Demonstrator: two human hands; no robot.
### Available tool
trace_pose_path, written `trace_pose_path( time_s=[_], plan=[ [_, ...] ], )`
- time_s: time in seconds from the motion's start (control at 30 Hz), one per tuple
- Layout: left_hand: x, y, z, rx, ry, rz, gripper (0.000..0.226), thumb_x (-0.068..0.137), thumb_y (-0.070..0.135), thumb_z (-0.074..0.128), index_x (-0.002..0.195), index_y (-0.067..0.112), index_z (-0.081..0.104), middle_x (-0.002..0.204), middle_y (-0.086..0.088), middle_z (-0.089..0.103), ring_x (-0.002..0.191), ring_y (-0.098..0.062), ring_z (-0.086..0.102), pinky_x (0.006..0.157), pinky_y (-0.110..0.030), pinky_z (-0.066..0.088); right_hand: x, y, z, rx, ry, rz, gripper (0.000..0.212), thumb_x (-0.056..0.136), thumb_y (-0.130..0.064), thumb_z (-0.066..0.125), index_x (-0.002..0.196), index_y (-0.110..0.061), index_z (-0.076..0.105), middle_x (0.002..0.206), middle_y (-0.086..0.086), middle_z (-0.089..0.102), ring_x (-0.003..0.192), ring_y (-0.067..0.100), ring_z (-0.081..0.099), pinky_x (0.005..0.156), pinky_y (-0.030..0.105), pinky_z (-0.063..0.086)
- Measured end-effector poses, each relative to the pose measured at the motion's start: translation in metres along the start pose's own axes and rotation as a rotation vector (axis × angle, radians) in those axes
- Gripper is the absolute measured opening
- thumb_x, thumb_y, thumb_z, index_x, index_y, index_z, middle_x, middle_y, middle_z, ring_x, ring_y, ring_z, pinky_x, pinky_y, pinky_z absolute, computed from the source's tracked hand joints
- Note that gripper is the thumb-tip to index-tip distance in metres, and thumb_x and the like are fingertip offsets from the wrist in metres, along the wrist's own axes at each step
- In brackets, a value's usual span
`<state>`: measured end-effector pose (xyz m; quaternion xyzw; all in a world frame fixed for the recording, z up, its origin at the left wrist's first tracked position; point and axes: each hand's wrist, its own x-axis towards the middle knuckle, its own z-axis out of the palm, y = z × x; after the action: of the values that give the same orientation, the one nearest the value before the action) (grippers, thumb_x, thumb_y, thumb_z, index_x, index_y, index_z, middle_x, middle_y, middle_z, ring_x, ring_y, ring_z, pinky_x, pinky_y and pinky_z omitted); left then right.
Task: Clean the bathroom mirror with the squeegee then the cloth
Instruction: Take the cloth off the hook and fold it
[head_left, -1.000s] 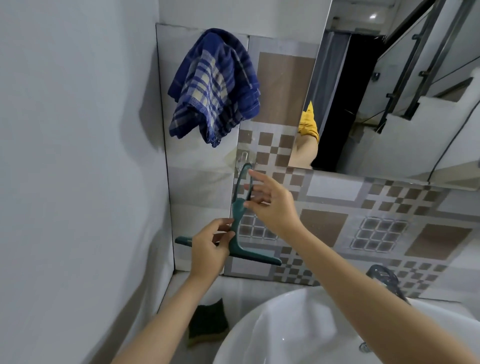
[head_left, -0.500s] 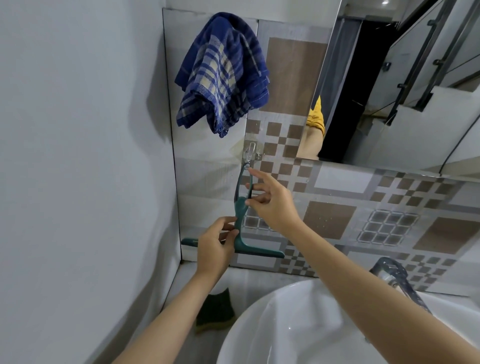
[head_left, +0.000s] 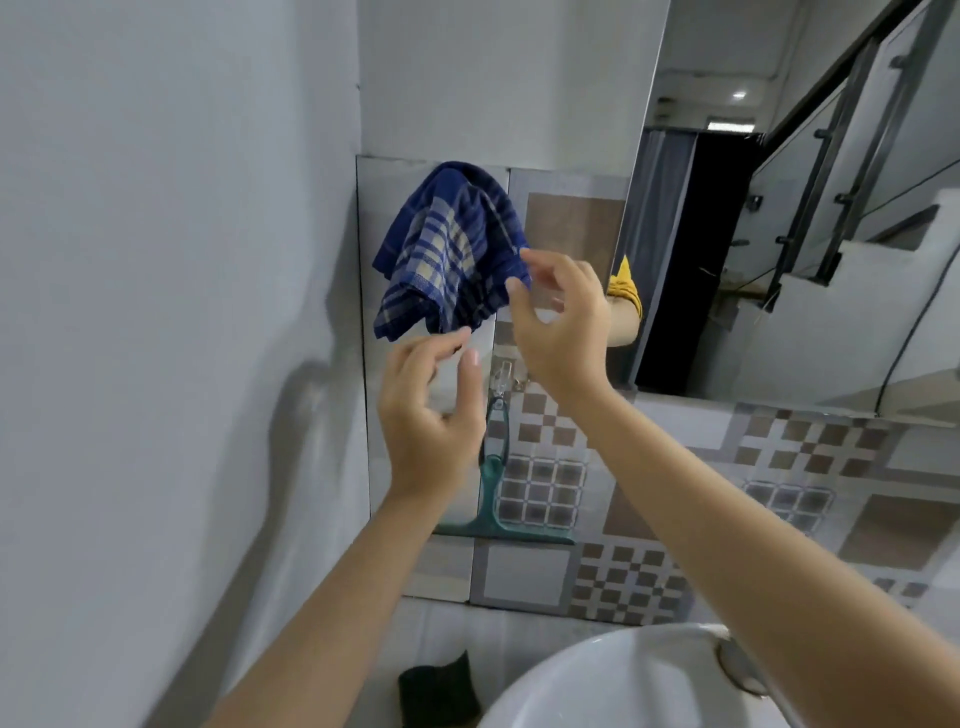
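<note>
squeegee (head_left: 498, 483) hangs on its wall hook (head_left: 503, 375), blade at the bottom, flat against the tiles below the mirror (head_left: 779, 218) — neither hand touches it. so i judge the squeegee step is over and the cloth step is just starting.

cloth (head_left: 449, 254) — blue plaid, bunched — hangs from the top of the tiled panel in the corner, left of the mirror edge.

right hand (head_left: 563, 317): fingers spread and curled, tips right at the cloth's right edge. thumb and forefinger look apart, nothing pinched yet. can't tell if a fingertip is already touching fabric.

left hand (head_left: 428, 410): open, fingers loosely curled, just under the cloth's lower hem, holding nothing. it sits in front of the squeegee handle, not on it.

next move as i see it: close the right hand on the cloth's edge, lift it up off whatever it hangs on (hidden by the fabric), left hand gathers the loose bottom. then swing right to the glass.

risk: a straight downward tug may snag it — better to lift first.
</note>
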<state>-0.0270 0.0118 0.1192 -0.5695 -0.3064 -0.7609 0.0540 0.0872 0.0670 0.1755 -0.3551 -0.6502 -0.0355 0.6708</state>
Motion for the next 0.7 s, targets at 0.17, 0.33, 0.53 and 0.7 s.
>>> trace_pose_path(
  time_s=[0.17, 0.33, 0.53, 0.7],
  plan=[
    [0.087, 0.006, 0.002, -0.027, 0.071, -0.035, 0.015, 0.087, 0.019, 0.056, 0.1, 0.021, 0.063, 0.098, 0.014, 0.055, 0.094, -0.011, 0.058, 0.083, -0.018, 0.045, 0.046, -0.014, 0.007, -0.037, -0.147, 0.048, 0.028, 0.09, -0.02, 0.062, 0.118, -0.021, 0.063, 0.112, 0.002, 0.061, 0.099, 0.011, 0.051, 0.079, 0.004, 0.033],
    [0.133, -0.021, 0.013, -0.028, -0.207, -0.425, 0.021, 0.089, 0.023, 0.052, 0.107, 0.021, 0.062, 0.107, 0.006, 0.062, 0.101, -0.007, 0.057, 0.088, -0.019, 0.046, 0.072, -0.012, 0.021, -0.074, -0.271, 0.054, 0.024, 0.09, -0.022, 0.061, 0.113, -0.026, 0.068, 0.107, 0.002, 0.067, 0.093, 0.016, 0.061, 0.083, 0.029, 0.052],
    [0.142, -0.031, 0.012, -0.175, -0.248, -0.576, 0.017, 0.091, 0.019, 0.051, 0.093, 0.028, 0.065, 0.096, 0.004, 0.068, 0.091, -0.013, 0.064, 0.078, -0.029, 0.053, 0.084, -0.013, 0.027, 0.02, -0.317, 0.155, 0.027, 0.087, -0.023, 0.068, 0.114, -0.028, 0.068, 0.093, -0.007, 0.065, 0.084, 0.017, 0.063, 0.077, 0.031, 0.055],
    [0.147, -0.026, 0.01, -0.26, -0.273, -0.659, 0.015, 0.091, 0.02, 0.054, 0.093, 0.027, 0.067, 0.091, 0.003, 0.068, 0.082, -0.012, 0.065, 0.069, -0.025, 0.052, 0.087, -0.015, 0.029, 0.156, -0.362, 0.22, 0.034, 0.087, -0.014, 0.068, 0.12, -0.022, 0.066, 0.111, -0.004, 0.067, 0.098, 0.015, 0.062, 0.088, 0.03, 0.053]
  ],
)
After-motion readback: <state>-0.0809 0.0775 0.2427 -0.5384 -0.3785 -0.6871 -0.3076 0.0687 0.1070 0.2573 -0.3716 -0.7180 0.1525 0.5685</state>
